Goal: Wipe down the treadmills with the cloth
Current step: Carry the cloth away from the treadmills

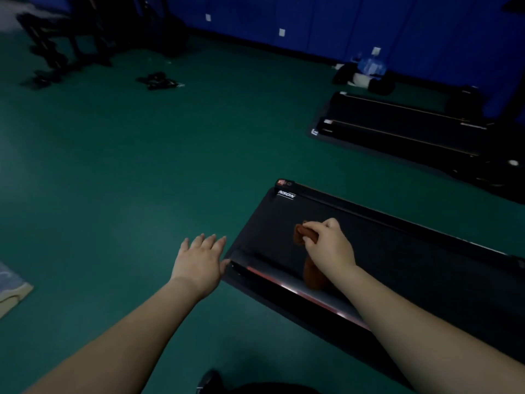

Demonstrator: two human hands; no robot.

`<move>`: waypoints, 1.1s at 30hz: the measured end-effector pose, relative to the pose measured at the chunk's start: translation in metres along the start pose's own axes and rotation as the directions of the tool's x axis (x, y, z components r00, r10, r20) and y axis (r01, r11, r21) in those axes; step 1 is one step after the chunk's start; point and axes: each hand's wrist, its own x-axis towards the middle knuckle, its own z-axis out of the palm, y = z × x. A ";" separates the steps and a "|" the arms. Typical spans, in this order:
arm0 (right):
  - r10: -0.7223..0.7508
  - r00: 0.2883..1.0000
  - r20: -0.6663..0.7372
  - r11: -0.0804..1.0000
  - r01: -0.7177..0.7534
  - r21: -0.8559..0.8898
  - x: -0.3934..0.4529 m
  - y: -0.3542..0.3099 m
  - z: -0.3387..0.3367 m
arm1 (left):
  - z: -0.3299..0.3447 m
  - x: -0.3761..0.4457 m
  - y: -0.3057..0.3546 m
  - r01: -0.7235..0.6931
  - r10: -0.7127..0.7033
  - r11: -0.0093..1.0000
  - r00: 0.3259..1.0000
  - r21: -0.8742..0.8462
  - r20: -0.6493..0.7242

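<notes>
Our right hand (329, 245) pinches the brown cloth (299, 234) over the treadmill belt (397, 251), left hand (199, 260) released; we should press flatter, sweeping outward from that grip.

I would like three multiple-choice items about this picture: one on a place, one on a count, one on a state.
1. Where is the cloth?
A. on the floor
B. over the near treadmill
C. on the far treadmill

2. How many treadmills show?
A. one
B. two
C. four

3. How is the left hand?
A. open, fingers straight
B. gripping the cloth
C. a fist

Answers:
1 B: the right hand holds it above the near belt.
2 B: one near, one by the wall.
3 A: its fingers are spread and hold nothing.
</notes>
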 end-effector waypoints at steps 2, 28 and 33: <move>0.004 1.000 0.005 1.000 -0.004 0.014 0.012 -0.034 0.023 | -0.003 0.009 -0.040 0.008 -0.008 1.000 1.000 -0.004 -0.006; 0.109 0.994 -0.010 0.994 -0.109 0.003 0.363 -0.207 0.110 | -0.090 0.367 -0.262 -0.083 0.084 0.996 0.996 0.018 -0.026; 0.210 0.976 -0.058 0.977 -0.208 0.036 0.436 -0.216 0.114 | -0.111 0.463 -0.285 -0.174 0.176 0.984 0.984 0.046 -0.033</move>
